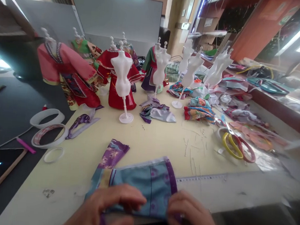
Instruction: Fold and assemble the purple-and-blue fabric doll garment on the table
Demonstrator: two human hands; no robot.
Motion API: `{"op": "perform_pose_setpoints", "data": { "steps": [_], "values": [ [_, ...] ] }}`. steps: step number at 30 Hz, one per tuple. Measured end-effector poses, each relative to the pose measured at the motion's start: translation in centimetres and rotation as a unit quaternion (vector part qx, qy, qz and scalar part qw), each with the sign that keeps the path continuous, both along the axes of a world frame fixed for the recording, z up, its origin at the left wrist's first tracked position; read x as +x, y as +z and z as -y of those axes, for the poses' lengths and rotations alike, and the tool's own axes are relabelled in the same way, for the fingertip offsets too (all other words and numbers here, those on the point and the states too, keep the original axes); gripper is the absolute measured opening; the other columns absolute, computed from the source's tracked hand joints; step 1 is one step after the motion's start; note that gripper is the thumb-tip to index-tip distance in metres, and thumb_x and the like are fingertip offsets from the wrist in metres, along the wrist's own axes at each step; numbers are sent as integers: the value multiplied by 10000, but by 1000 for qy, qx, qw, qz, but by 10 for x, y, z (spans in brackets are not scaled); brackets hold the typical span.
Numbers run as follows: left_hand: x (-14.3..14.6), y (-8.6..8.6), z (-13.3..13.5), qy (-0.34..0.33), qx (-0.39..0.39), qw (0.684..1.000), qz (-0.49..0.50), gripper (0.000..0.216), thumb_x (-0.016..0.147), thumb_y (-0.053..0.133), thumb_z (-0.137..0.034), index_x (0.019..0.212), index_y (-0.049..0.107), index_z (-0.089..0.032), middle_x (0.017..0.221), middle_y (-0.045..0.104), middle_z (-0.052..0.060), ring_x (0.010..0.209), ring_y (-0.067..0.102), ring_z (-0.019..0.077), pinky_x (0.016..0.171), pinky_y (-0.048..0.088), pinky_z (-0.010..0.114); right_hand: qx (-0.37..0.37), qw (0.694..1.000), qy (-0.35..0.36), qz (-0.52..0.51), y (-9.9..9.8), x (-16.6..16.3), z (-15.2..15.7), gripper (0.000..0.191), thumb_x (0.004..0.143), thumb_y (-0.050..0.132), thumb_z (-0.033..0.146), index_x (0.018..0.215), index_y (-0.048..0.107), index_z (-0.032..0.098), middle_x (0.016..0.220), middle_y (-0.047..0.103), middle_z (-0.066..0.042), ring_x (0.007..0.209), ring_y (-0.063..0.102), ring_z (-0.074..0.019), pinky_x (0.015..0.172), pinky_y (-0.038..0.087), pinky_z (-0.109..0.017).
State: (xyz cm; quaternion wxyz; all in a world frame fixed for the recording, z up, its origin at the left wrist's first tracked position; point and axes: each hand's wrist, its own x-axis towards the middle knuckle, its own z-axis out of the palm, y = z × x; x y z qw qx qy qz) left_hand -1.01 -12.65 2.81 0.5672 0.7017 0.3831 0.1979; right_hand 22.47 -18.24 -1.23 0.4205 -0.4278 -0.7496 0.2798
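A small teal doll garment with a purple border and a purple floral sleeve-like piece lies flat at the table's near edge. Over its lower left part is my left hand, slightly blurred, its fingers bent and thumb held apart from them. I cannot tell whether it touches the cloth. At the garment's lower right corner, the fingers of my right hand are pressed together on the purple border. A clear ruler runs off to the right of the cloth.
Several white mannequins stand behind, some dressed, including one in a pink robe. Yellow and red scissors lie at right beside cloth scraps. Tape rolls, a pink pen and a phone lie left.
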Motion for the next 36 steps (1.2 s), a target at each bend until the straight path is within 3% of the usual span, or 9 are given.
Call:
{"op": "perform_pose_setpoints", "data": {
  "steps": [2,4,10,13,20,25,36],
  "values": [
    [14,-3,-23,50,71,991,-99,179,830,526,-310,954,641,-252,971,672,13,894,612,177,814,481,281,62,991,-78,87,1,7,-9,201,789,498,34,931,584,147,846,605,-88,785,566,-176,657,503,-287],
    [33,-8,-46,37,127,981,-141,172,830,508,-269,929,640,-222,920,664,16,843,604,166,780,478,279,93,974,-114,174,-4,12,-15,258,791,496,43,1018,591,119,960,609,-129,901,542,-227,744,498,-362],
    [83,-30,-88,-46,235,946,-219,128,803,527,-223,859,633,-177,865,629,35,828,564,175,735,443,281,87,950,-112,278,-22,15,-23,298,811,473,87,1083,592,113,1126,590,-136,1012,499,-255,830,476,-420],
    [95,-33,-92,-64,248,931,-260,94,788,545,-248,766,599,-175,809,605,23,779,553,172,682,428,276,64,953,-114,273,-24,15,-24,294,808,471,88,1071,598,125,1101,599,-123,983,502,-244,818,478,-410],
    [104,-29,-97,-62,239,928,-280,106,770,508,-163,679,561,-179,759,604,8,719,553,151,629,414,253,37,957,-112,264,-25,16,-28,283,825,469,109,1083,583,130,1077,578,-124,950,493,-245,789,467,-411],
    [107,-29,-99,-75,232,928,-282,138,772,488,-145,667,572,-176,755,609,13,716,554,150,631,419,246,11,961,-114,250,-24,14,-32,279,824,453,96,1073,575,123,1025,557,-120,904,481,-241,752,459,-413],
    [110,-28,-99,-92,230,924,-290,108,767,493,-158,690,566,-176,766,604,14,744,555,159,664,415,267,25,957,-118,265,-26,13,-36,255,831,461,134,1062,570,122,966,557,-112,855,488,-230,716,459,-391]
  ]
}}
